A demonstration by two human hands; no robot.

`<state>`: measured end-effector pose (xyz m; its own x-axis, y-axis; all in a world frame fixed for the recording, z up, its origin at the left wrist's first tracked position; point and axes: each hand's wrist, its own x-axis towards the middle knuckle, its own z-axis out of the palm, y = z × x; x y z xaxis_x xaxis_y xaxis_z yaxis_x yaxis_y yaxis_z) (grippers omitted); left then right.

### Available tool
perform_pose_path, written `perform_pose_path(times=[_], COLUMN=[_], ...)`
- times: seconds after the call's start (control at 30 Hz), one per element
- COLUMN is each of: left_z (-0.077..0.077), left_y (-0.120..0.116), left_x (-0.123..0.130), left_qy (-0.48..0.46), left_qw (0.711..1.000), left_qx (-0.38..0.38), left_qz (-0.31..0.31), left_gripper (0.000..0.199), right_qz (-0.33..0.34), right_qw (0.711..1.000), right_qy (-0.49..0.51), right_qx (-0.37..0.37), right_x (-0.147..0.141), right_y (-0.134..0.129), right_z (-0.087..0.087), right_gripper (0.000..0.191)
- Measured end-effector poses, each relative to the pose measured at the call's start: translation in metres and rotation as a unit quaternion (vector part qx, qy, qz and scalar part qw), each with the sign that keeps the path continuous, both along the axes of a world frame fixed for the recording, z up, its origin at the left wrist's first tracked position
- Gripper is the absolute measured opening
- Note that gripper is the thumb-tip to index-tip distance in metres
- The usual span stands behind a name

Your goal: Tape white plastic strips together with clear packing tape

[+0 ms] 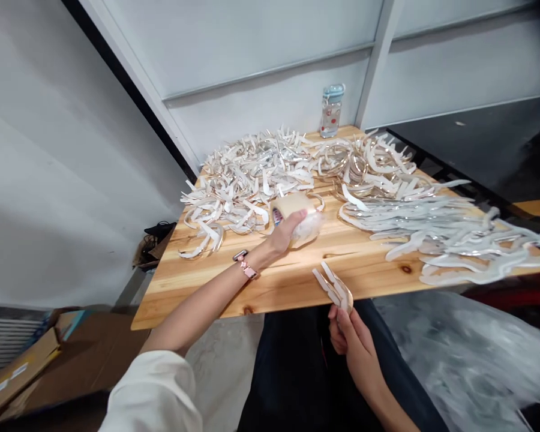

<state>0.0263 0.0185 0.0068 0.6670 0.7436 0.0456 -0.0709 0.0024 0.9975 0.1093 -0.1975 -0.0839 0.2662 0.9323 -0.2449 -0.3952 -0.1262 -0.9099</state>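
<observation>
Slim, curved, glossy white strips (pixel 345 299) are pinched in the fingers of your right hand (pixel 353 343) at the near edge of the pale wooden table (pixel 198 288), while your left hand (pixel 284 234), farther left, grips a wide translucent tape roll (pixel 292 205).

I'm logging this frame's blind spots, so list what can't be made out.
All in the head view:
Tape roll: right side blurred, partly covered by the left hand.
Lettering inside it: too small to read.
Held strips: lower ends hidden by the right hand.
White sleeve: cut off by the bottom edge.
</observation>
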Motion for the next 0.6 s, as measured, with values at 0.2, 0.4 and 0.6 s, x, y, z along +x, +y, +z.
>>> perform_pose_path(times=[0.2,0.4,0.6], left_z=[0.031,0.044,0.039], left_y=[-0.017,-0.044,-0.054], left_x=[-0.030,-0.026,-0.025], left_qy=[-0.012,0.056,-0.038], left_qw=[0.960,0.920,0.959], left_qx=[-0.141,-0.139,-0.026], left_qz=[-0.243,-0.362,-0.278], left_gripper=[0.059,0.057,0.049], right_qz=[0.205,0.267,0.367], right_qw=[0.972,0.918,0.873], right_qy=[-0.115,-0.292,-0.319], right_qx=[-0.013,-0.015,-0.038], right_x=[0.058,0.122,0.141], right_y=[0.014,0.053,0.069], right_z=[0.042,0.096,0.124], right_gripper=[0.052,0.049,0.043])
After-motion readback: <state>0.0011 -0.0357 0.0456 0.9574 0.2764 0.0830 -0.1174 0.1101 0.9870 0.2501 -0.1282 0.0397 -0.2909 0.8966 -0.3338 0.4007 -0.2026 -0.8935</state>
